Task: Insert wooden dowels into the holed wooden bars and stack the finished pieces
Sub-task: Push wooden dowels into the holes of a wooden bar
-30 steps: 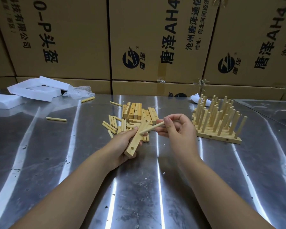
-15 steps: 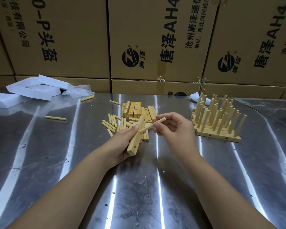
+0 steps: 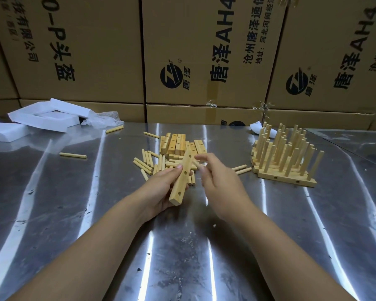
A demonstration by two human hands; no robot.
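Holed wooden bar [image 3: 181, 179]: in the centre of the frame, raised off the table, tilted with its top end away and slightly right; three holes show along its facing side. Left fingers [image 3: 178, 167] are curled round the bar from the left. The thumb tip lies on its left edge near the middle hole, and the lower end sits against the palm of the left hand [image 3: 161, 189]. Right fingertips [image 3: 201, 158] are just right of the bar's top end and motion-blurred. Thumb and forefinger look pinched on a short pale stretch of dowel [image 3: 196, 163] that points at the bar; contact with a hole cannot be resolved. The right hand [image 3: 219, 181] is back-up, its wrist running to lower right. Just behind the hands, loose dowels [image 3: 147, 164] lie scattered flat, and behind those is a heap of unfilled bars [image 3: 178, 143]. Two more dowels [image 3: 241, 169] lie right of the right hand. Further right stand the finished pieces [image 3: 287, 170], bars stacked side by side with dowels upright. Single stray dowels lie at centre left [image 3: 73, 155] and towards the back [image 3: 114, 129]. The surface is a reflective metal table [image 3: 182, 246]. White foam blocks [image 3: 41, 118] and crumpled plastic film [image 3: 102, 121] are at upper left. Printed cardboard boxes [image 3: 96, 51] fill the background.
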